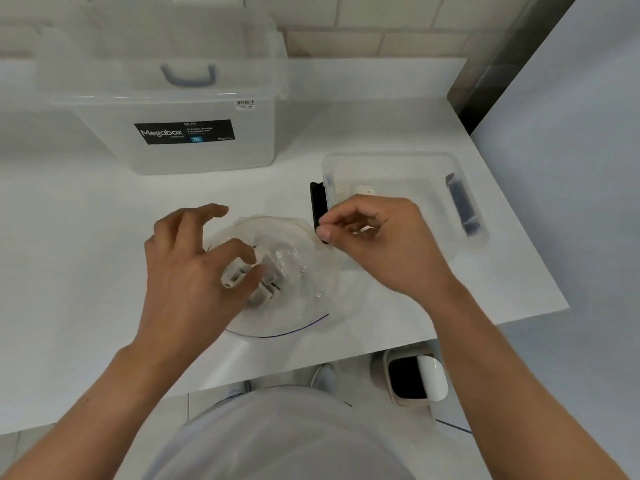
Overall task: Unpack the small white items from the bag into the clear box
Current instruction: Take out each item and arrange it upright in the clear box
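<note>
As left hand point(187, 271) grips the bag point(298, 303), right hand point(381, 251) pinches it.

top point(277, 441): pale grey | forearms point(138, 393) bare | left hand point(187, 271), right hand point(381, 251) bare

White counter point(86, 220), lidded storage tub point(180, 157), clear box point(388, 154), clear bag point(304, 299), black item point(317, 202)

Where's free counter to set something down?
Bare counter left of the bag, in front of the Megabox; also behind the clear box, right of the Megabox. Crowded between bag and clear box: right hand, black block.
</note>
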A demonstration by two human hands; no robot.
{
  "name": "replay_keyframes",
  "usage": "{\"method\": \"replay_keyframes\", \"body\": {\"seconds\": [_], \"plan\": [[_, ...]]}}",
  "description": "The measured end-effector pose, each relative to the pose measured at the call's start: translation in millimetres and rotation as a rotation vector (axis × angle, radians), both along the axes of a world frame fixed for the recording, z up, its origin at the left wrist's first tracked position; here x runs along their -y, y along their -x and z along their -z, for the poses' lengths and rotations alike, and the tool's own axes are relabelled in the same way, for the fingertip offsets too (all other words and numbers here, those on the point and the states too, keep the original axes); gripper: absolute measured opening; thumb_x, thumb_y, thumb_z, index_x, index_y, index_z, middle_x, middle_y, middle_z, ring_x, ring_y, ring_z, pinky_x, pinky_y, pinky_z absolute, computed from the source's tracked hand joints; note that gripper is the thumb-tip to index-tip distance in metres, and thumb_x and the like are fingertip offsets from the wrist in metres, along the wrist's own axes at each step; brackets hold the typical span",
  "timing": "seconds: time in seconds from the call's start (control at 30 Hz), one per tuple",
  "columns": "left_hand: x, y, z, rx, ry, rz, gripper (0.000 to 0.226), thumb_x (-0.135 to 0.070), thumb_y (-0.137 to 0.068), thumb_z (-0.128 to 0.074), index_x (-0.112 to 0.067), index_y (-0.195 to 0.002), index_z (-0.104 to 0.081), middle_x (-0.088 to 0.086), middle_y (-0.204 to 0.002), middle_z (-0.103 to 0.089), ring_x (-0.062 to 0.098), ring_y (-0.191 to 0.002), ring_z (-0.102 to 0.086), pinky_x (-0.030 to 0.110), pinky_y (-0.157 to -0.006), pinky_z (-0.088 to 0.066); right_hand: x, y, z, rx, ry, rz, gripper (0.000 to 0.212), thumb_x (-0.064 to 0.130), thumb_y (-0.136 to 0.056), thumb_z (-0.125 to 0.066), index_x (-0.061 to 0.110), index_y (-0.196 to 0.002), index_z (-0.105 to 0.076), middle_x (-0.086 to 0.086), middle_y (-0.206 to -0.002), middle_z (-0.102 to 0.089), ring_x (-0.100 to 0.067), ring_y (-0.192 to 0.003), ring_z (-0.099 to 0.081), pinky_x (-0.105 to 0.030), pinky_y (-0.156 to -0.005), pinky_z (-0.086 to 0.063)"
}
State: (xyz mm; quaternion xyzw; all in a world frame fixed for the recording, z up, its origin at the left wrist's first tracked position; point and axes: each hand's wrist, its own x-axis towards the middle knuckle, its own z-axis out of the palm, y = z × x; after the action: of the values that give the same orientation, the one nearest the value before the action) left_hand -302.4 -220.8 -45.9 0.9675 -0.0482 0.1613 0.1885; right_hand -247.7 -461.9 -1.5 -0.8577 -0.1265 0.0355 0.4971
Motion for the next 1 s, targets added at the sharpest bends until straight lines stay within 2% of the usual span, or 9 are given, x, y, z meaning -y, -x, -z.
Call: {"method": "replay_keyframes", "body": {"seconds": [0.07, 0.13, 0.2, 0.3, 0.47, 0.6, 0.73, 0.9, 1.0], "plan": [[-10, 2, 7, -0.096, -0.071, 0.0, 0.021, -0.038, -0.075, -0.088, -0.025, -0.09, -0.08, 0.011, -0.139, -0.053, 0.042, -0.129, -0.039, 0.055, -0.095, -0.037, -32, 14, 13, -0.09, 0.046, -0.167, 0.007, 0.018, -0.09, -0.077, 0.021, -0.096, -0.08, 0.011, -0.09, -0.077, -0.004, -0.084, -0.072, -0.019, -0.08, -0.056], [-19, 3, 13, -0.207, -0.136, 0.018, 0.037, -0.032, -0.072, -0.089, -0.027, -0.106, -0.078, 0.014, -0.141, -0.052, 0.044, -0.128, -0.041, 0.058, -0.094, -0.042, -57, 19, 36, -0.106, 0.266, -0.329, 0.014, 0.023, -0.096, -0.068, 0.026, -0.103, -0.079, 0.009, -0.094, -0.077, -0.009, -0.086, -0.071, -0.03, -0.082, -0.058], [-27, 2, 17, -0.334, -0.166, 0.03, 0.059, -0.025, -0.076, -0.084, -0.032, -0.131, -0.063, 0.01, -0.145, -0.045, 0.04, -0.124, -0.045, 0.054, -0.087, -0.05, -72, 19, 56, -0.068, 0.578, -0.423, 0.019, 0.024, -0.1, -0.056, 0.027, -0.104, -0.075, 0.002, -0.092, -0.071, -0.023, -0.087, -0.066, -0.039, -0.072, -0.054], [-37, -3, 23, -0.481, -0.138, 0.048, 0.079, -0.011, -0.082, -0.071, -0.037, -0.148, -0.037, 0.001, -0.145, -0.032, 0.032, -0.116, -0.05, 0.046, -0.074, -0.055, -78, 17, 72, -0.055, 0.861, -0.35, 0.015, 0.023, -0.1, -0.051, 0.02, -0.098, -0.065, -0.007, -0.088, -0.06, -0.034, -0.087, -0.063, -0.033, -0.063, -0.041], [-50, -8, 29, -0.523, -0.012, 0.199, 0.096, 0.007, -0.07, -0.061, -0.033, -0.151, -0.029, 0.004, -0.136, -0.028, 0.028, -0.106, -0.041, 0.042, -0.073, -0.054, -87, 18, 77, 0.008, 0.888, -0.195, 0.021, 0.025, -0.094, -0.064, 0.023, -0.115, -0.066, -0.003, -0.103, -0.07, -0.028, -0.096, -0.064, -0.034, -0.073, -0.045], [-60, -7, 32, -0.53, 0.039, 0.285, 0.106, 0.007, -0.069, -0.062, -0.032, -0.156, -0.017, 0.001, -0.144, -0.02, 0.024, -0.11, -0.031, 0.043, -0.08, -0.054, -107, 19, 83, -0.028, 0.769, -0.16, 0.005, 0.027, -0.09, -0.066, 0.023, -0.093, -0.069, 0.002, -0.089, -0.07, -0.025, -0.086, -0.062, -0.033, -0.07, -0.05], [-70, -7, 38, -0.535, 0.056, 0.342, 0.108, 0.001, -0.069, -0.068, -0.031, -0.157, -0.015, -0.001, -0.146, -0.018, 0.019, -0.11, -0.025, 0.041, -0.083, -0.053, -127, 17, 89, -0.099, 0.732, -0.128, 0.027, 0.035, -0.087, -0.068, 0.023, -0.069, -0.053, 0.007, -0.071, -0.055, -0.022, -0.071, -0.053, -0.03, -0.053, -0.034], [-77, -13, 38, -0.531, 0.052, 0.346, 0.098, -0.008, -0.075, -0.073, -0.035, -0.156, -0.024, 0.0, -0.147, -0.023, 0.023, -0.117, -0.03, 0.041, -0.085, -0.053, -146, 18, 95, -0.089, 0.8, -0.113, 0.012, 0.028, -0.09, -0.068, 0.027, -0.101, -0.071, 0.006, -0.091, -0.053, -0.021, -0.087, -0.055, -0.032, -0.063, -0.045], [-84, -14, 38, -0.458, 0.072, 0.333, 0.08, -0.007, -0.08, -0.07, -0.039, -0.148, -0.044, 0.002, -0.143, -0.035, 0.024, -0.119, -0.035, 0.043, -0.089, -0.053, -150, 21, 97, -0.067, 0.817, -0.052, 0.012, 0.019, -0.091, -0.065, 0.027, -0.099, -0.07, 0.002, -0.102, -0.061, -0.023, -0.094, -0.058, -0.033, -0.066, -0.046]]}}
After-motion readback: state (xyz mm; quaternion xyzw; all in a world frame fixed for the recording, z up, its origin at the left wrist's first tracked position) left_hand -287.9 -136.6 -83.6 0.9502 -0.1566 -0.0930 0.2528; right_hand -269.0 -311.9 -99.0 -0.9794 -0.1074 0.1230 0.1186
